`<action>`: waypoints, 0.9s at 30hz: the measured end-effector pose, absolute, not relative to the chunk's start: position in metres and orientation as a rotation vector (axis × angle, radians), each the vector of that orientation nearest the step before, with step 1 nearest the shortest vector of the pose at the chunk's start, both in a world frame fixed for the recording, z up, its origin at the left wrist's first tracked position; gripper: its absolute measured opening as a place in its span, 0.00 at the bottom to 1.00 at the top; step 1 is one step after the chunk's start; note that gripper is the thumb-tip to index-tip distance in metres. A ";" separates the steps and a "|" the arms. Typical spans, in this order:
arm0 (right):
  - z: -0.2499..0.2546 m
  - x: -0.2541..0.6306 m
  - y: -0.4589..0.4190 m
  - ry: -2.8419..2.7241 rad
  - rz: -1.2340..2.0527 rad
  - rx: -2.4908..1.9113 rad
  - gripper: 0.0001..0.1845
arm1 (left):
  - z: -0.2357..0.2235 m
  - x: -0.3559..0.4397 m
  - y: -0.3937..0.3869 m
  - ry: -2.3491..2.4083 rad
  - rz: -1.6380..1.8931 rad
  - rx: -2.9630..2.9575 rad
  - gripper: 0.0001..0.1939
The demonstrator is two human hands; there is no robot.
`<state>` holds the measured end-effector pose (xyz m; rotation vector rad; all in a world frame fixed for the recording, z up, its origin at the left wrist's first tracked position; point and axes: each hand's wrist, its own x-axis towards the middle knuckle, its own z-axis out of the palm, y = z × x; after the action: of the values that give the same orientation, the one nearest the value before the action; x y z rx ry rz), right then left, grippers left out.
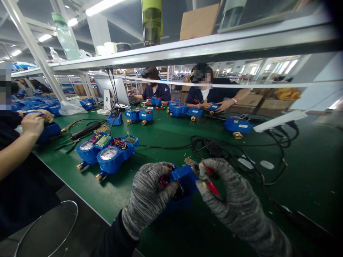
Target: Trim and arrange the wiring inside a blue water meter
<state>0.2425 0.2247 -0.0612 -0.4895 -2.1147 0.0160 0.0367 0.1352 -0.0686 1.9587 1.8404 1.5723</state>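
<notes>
My left hand [150, 192], in a grey knitted glove, grips a blue water meter [184, 177] low over the bench in front of me. Red wires [163, 181] show between its thumb and fingers. In my gloved right hand [235, 198] is a pair of red-handled pliers [212, 187], its metal jaws pointing left at the meter's right side. Whether the jaws touch the housing I cannot tell. The meter's underside is dark and partly covered by my left hand. Just behind it lies a small pile of brass-coloured screws [189, 160].
Two opened blue meters [111, 157] stand left on the green bench [150, 153]. Black cables [214, 146] tangle toward a white power strip [280, 121]. Another meter [238, 125] stands back right. A shelf [171, 53] crosses overhead. A co-worker's arm [23, 142] reaches in left; two people sit opposite.
</notes>
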 end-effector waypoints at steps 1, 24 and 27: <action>-0.057 0.247 0.223 -2.141 -0.103 -0.508 0.20 | -0.068 0.038 0.135 1.901 1.553 1.935 0.08; -0.026 0.250 0.250 -2.450 -0.652 -0.364 0.25 | -0.072 0.035 0.136 1.903 1.543 1.750 0.10; -0.027 0.250 0.251 -2.487 -0.659 -0.388 0.24 | -0.073 0.035 0.136 1.877 1.552 1.757 0.11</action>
<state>0.2503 0.2510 -0.0272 -0.3878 -2.4869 -0.6595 0.0349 0.1358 -0.0732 1.7566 1.8769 1.5524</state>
